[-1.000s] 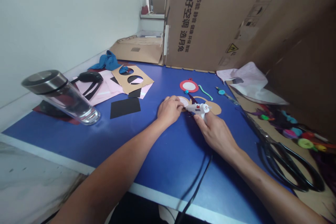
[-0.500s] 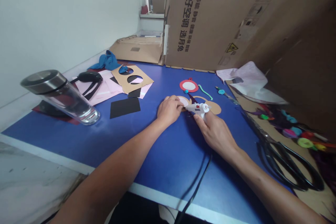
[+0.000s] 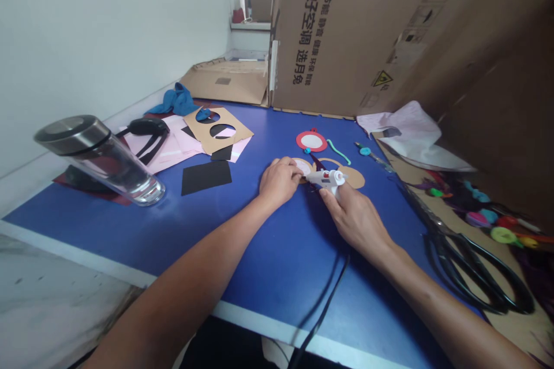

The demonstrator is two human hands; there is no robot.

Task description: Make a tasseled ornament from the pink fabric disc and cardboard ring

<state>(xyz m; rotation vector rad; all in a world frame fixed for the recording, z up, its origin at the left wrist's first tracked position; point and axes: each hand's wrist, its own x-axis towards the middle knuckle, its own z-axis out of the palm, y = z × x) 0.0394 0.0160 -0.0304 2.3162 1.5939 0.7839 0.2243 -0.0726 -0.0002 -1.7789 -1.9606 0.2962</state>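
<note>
My right hand [image 3: 355, 213] is wrapped round the handle of a white hot glue gun [image 3: 326, 179], whose nozzle points left. Close to the nozzle, the fingers of my left hand [image 3: 280, 180] are pressed together at a tan disc with a pale centre [image 3: 304, 167]. A small dark bit shows at those fingertips, too small to name. Part of the disc is hidden by my left hand. Just beyond the gun lie a plain tan disc [image 3: 354, 177] and a tan ring, partly covered. Farther back rests a red disc with a white centre [image 3: 312, 141], beside a green pipe cleaner [image 3: 339, 151].
On the left stand a clear bottle [image 3: 125, 170], a black card [image 3: 206, 177] and a tan card with round holes [image 3: 203, 141]. Large black-handled scissors [image 3: 476, 271] lie at right near colourful craft bits [image 3: 489, 219]. The gun's black cord [image 3: 329, 300] hangs over the front edge.
</note>
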